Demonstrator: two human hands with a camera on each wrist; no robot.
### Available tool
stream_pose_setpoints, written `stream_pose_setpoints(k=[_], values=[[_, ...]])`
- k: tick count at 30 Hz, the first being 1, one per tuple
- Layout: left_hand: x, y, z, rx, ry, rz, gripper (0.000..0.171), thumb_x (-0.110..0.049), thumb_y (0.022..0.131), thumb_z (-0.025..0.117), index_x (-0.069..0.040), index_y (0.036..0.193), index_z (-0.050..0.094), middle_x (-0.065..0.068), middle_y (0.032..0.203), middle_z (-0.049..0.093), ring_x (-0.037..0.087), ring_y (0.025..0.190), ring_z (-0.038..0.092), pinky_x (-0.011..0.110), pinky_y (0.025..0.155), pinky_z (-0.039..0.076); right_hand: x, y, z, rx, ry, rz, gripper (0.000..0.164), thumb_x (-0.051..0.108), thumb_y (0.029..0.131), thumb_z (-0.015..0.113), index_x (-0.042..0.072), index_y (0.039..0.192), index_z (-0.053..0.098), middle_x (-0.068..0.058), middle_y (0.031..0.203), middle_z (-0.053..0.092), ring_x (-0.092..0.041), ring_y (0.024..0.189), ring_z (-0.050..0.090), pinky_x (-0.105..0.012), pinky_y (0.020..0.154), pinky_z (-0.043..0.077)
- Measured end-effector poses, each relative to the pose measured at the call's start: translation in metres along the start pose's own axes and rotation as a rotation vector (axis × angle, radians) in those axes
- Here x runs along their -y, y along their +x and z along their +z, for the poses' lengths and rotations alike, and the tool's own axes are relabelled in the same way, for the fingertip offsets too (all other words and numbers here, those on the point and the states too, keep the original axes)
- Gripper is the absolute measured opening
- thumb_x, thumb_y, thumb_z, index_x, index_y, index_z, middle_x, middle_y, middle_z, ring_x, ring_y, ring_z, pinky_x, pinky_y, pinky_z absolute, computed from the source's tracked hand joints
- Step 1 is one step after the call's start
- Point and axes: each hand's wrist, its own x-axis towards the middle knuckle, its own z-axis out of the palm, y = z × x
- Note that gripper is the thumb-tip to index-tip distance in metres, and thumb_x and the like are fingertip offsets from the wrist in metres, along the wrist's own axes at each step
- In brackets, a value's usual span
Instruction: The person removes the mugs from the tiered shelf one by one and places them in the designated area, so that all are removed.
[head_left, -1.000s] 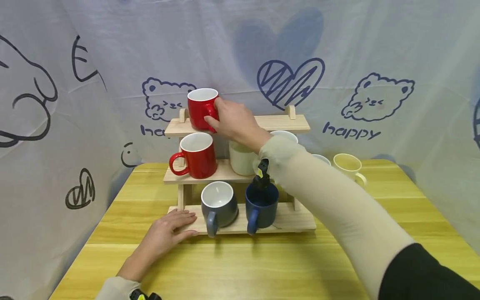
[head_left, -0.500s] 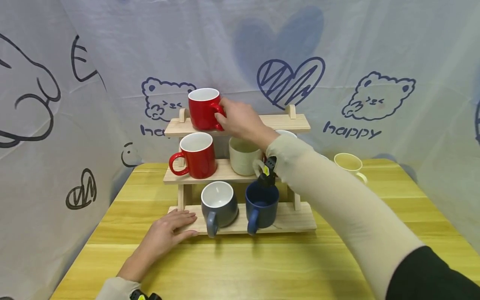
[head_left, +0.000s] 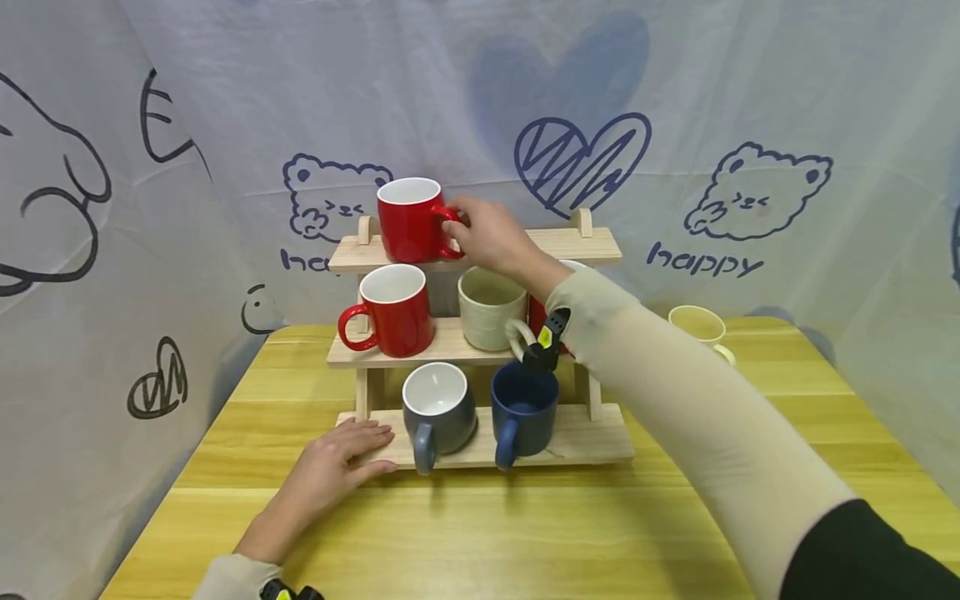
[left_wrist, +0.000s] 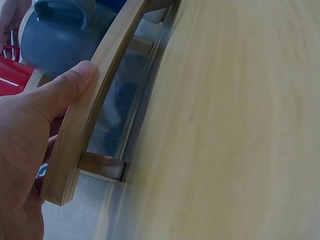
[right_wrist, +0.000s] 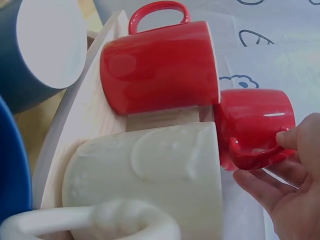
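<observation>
In the head view, my right hand (head_left: 491, 237) pinches the handle of a red mug (head_left: 411, 221) with a white inside, upright on the top board at its left. The right wrist view shows thumb and fingers at that red mug's handle (right_wrist: 255, 156). My left hand (head_left: 327, 467) rests on the left end of the bottom board of the wooden three-tier rack (head_left: 585, 442), its fingers fairly straight on top. In the left wrist view, its thumb (left_wrist: 75, 80) lies against the board's edge. A grey mug (head_left: 438, 412) stands right of those fingers.
The middle board carries a second red mug (head_left: 397, 317), a cream mug (head_left: 487, 312) and another red mug, mostly hidden by the right wrist. A blue mug (head_left: 525, 412) stands on the bottom board. Behind the right sleeve, a yellow mug (head_left: 697, 323) stands on the table (head_left: 525, 533).
The red mug on the top board has turned so its handle points right. My right hand has moved right with the handle. The left hand has stayed in place.
</observation>
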Motion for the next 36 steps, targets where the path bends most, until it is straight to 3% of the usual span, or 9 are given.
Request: stream_pose_setpoints(k=[6, 14, 20, 28, 36], values=[[0.0, -0.002, 0.001, 0.021, -0.008, -0.019, 0.043, -0.034, 0.079, 0.081, -0.011, 0.114, 0.074, 0.002, 0.116, 0.07, 0.024, 0.114, 0.063, 0.046, 0.108, 0.042, -0.005, -0.001, -0.002, 0.0, 0.103, 0.012, 0.027, 0.019, 0.1, 0.056, 0.008, 0.123, 0.064, -0.011, 0.107, 0.069, -0.021, 0.085, 0.06, -0.024, 0.066, 0.052], [0.0, -0.001, 0.002, 0.014, -0.011, -0.012, 0.044, -0.035, 0.08, 0.081, -0.01, 0.116, 0.074, 0.003, 0.117, 0.07, 0.025, 0.115, 0.062, 0.047, 0.109, 0.041, -0.008, 0.0, -0.008, 0.019, 0.322, 0.129, 0.032, 0.014, 0.098, 0.06, 0.007, 0.129, 0.064, -0.014, 0.108, 0.067, -0.022, 0.087, 0.06, -0.027, 0.071, 0.06], [0.0, 0.0, 0.003, 0.013, -0.009, -0.01, 0.044, -0.034, 0.079, 0.081, -0.01, 0.115, 0.074, 0.003, 0.117, 0.07, 0.025, 0.114, 0.062, 0.048, 0.108, 0.042, -0.01, -0.002, -0.013, -0.001, 0.414, 0.18, 0.031, 0.012, 0.096, 0.064, 0.006, 0.127, 0.066, -0.014, 0.108, 0.068, -0.029, 0.095, 0.062, -0.03, 0.073, 0.061], [0.001, 0.003, 0.002, 0.017, -0.015, -0.017, 0.044, -0.033, 0.08, 0.081, -0.01, 0.115, 0.074, 0.003, 0.117, 0.07, 0.025, 0.114, 0.062, 0.048, 0.109, 0.041, -0.01, -0.003, -0.019, -0.018, 0.412, 0.195, 0.033, 0.015, 0.093, 0.068, 0.009, 0.125, 0.068, -0.01, 0.107, 0.07, -0.024, 0.09, 0.062, -0.028, 0.073, 0.061], [0.001, 0.0, 0.002, 0.019, -0.012, -0.032, 0.044, -0.033, 0.079, 0.081, -0.01, 0.116, 0.073, 0.003, 0.118, 0.07, 0.025, 0.115, 0.062, 0.047, 0.109, 0.04, -0.01, -0.008, -0.023, -0.035, 0.399, 0.193, 0.032, 0.015, 0.093, 0.069, 0.01, 0.124, 0.069, -0.007, 0.108, 0.071, -0.026, 0.096, 0.064, -0.026, 0.073, 0.06]])
